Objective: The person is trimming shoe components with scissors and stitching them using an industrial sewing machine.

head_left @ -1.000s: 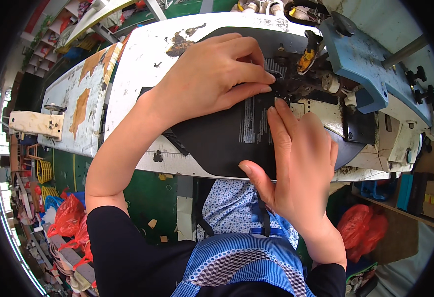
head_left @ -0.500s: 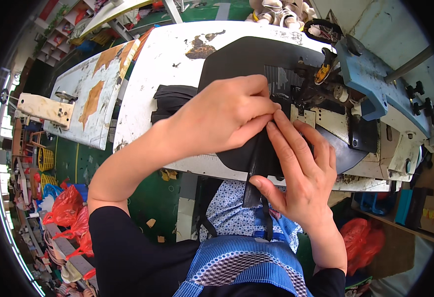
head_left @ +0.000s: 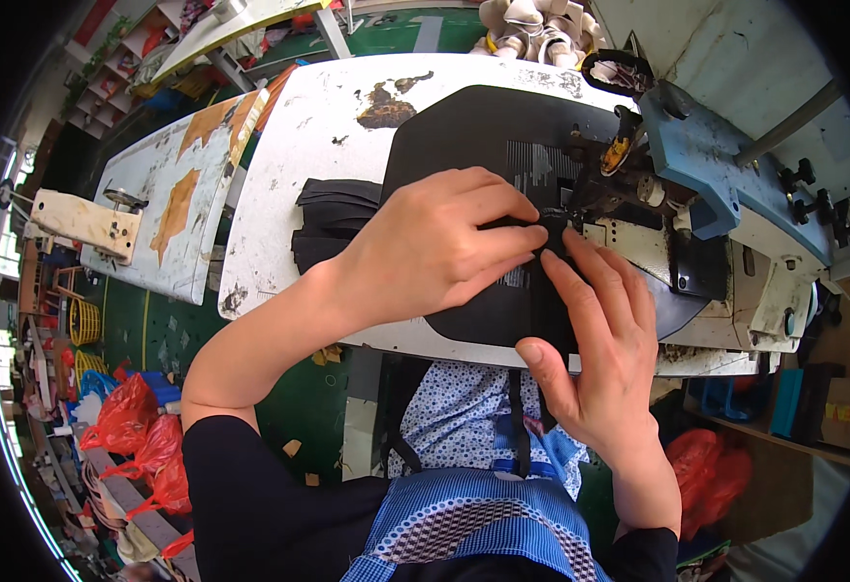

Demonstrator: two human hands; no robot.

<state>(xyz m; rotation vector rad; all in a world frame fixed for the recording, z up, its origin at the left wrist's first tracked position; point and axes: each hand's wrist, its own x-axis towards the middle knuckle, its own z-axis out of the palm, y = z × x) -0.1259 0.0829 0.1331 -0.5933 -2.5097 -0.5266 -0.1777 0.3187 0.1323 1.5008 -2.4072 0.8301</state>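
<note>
Just in front of the needle area of a blue and cream sewing machine (head_left: 696,160), both my hands work on a black strip (head_left: 549,306). My left hand (head_left: 449,233) comes in from the left, its fingers drawn together on the strip's far end; the contact itself is partly hidden. Flat on the strip's right side lies my right hand (head_left: 599,325), fingers stretched out and thumb apart. Beneath everything is a dark work plate (head_left: 454,136). A stack of black pieces (head_left: 333,218) lies beside my left wrist.
The worn white table (head_left: 289,145) carries the machine. Behind it are a pile of pale pieces (head_left: 541,29) and a small black basket (head_left: 617,73). Another table (head_left: 168,194) with a cream machine part (head_left: 85,223) stands left. Red plastic bags (head_left: 124,417) sit lower left.
My left fingers have loosened from a tight pinch and lie flatter near the needle area. The strip's near end no longer hangs past the table edge. My right fingers have spread and shifted slightly.
</note>
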